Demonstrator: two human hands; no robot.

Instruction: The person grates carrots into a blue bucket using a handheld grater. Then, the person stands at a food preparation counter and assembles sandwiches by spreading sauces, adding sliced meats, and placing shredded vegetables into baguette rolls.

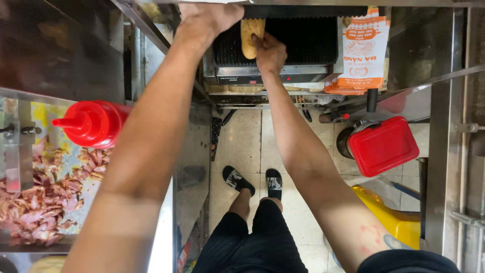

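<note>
A golden bread roll [248,35] lies on the black ribbed plate of a contact grill [308,40] at the top of the head view. My right hand [269,50] grips the roll's near end. My left hand [209,15] reaches to the grill's raised lid at the top edge and rests on it; its fingers are partly out of view. Both arms stretch forward over the floor, where my legs and black sandals [252,182] show below.
A red squeeze bottle [93,123] lies by a tray of sliced meat [35,202] on the left counter. Orange-and-white paper bags [361,50] stand right of the grill. A red-lidded container [382,145] and a yellow bin [399,220] sit on the floor at right.
</note>
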